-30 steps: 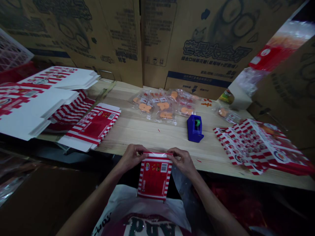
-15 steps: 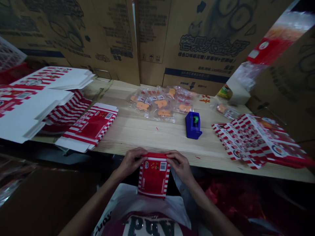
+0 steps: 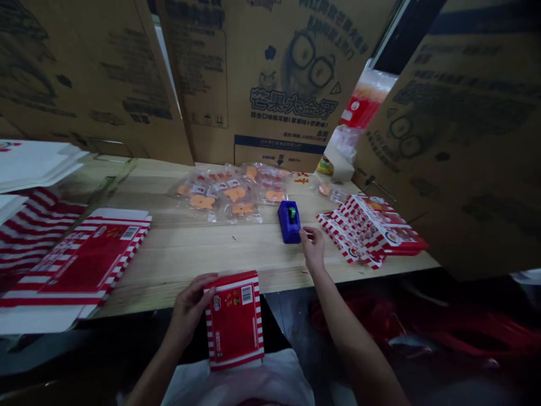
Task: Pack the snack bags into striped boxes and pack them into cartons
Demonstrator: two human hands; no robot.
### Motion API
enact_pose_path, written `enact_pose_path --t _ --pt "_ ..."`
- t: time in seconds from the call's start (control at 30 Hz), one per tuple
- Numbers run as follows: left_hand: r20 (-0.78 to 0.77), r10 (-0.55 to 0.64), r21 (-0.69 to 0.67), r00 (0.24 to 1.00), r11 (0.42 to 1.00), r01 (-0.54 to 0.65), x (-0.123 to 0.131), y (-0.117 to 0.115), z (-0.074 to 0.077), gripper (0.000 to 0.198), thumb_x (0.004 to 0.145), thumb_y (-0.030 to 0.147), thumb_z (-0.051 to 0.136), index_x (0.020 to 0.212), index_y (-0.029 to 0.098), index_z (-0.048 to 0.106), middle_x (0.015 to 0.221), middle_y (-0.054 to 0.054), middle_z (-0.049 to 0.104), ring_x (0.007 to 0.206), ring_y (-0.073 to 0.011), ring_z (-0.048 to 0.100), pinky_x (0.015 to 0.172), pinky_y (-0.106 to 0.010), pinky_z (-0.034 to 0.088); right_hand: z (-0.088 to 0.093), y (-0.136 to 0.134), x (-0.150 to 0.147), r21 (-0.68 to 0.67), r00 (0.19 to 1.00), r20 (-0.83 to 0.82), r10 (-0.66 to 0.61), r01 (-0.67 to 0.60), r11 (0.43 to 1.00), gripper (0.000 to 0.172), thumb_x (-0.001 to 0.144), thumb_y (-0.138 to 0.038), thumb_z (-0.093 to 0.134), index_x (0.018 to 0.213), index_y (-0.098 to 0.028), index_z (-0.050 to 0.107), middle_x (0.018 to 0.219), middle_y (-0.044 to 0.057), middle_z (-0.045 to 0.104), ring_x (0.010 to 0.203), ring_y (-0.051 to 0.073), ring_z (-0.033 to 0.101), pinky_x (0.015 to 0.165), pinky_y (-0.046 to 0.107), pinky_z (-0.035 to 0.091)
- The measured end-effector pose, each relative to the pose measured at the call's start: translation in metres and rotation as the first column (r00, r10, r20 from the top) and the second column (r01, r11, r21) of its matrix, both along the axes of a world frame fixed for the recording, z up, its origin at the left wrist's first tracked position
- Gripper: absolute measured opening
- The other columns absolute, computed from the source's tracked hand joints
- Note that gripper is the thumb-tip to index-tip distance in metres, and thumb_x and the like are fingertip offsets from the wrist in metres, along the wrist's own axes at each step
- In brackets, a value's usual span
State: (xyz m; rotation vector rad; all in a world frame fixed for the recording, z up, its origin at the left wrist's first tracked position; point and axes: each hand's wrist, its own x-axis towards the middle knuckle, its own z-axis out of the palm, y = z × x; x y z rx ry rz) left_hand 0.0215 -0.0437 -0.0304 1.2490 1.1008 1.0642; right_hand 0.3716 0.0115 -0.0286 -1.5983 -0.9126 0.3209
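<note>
My left hand (image 3: 188, 309) grips the upper left edge of a flat-faced red box (image 3: 234, 321) with striped white sides and a barcode, held at the table's front edge against my lap. Out to the right, my right hand (image 3: 313, 247) touches the front end of a blue tape dispenser (image 3: 289, 223), thumb and fingertips pinched together there. Inside the dispenser sits a green-cored tape roll (image 3: 292, 212). Any strip of tape between the fingers is too small to make out.
Clear bags of orange pieces (image 3: 235, 194) lie behind the dispenser. Striped red packages (image 3: 372, 231) are piled at right. Flattened striped cartons (image 3: 91, 259) and white card sheets (image 3: 36, 160) occupy the left. Large cardboard boxes (image 3: 270, 84) wall off the table's back.
My right hand has let go of the box's top edge and reached forward to the tape dispenser. My left hand still holds the box, now tilted a little. The view has turned right.
</note>
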Motion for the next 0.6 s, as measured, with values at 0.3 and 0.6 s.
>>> enact_pose_path --t 0.3,0.6 --pt "0.105 0.04 -0.159 0.994 0.987 -0.023 0.003 0.017 0.016 0.038 0.073 0.043 0.075 0.102 0.018 0.071 0.101 -0.008 0.073 0.088 -0.0232 0.068 0.074 -0.03 0.056 -0.006 0.037 0.005 0.011 0.992 -0.123 0.013 -0.011 1.0 0.034 0.065 -0.051 0.065 0.063 -0.016 0.063 0.055 -0.001 0.055 0.055 0.014 0.049 0.051 0.025 0.039" --pt "-0.147 0.108 0.042 0.983 0.994 -0.102 -0.025 0.065 0.075 0.044 0.065 0.057 0.074 0.088 0.018 0.071 0.079 -0.004 0.071 0.068 -0.0196 0.064 0.059 -0.026 0.052 -0.029 0.005 -0.018 0.143 0.958 -0.284 0.026 0.016 0.99 0.034 0.072 -0.052 0.061 0.07 -0.019 0.054 0.08 0.003 0.057 0.068 0.014 0.054 0.065 0.029 0.048"
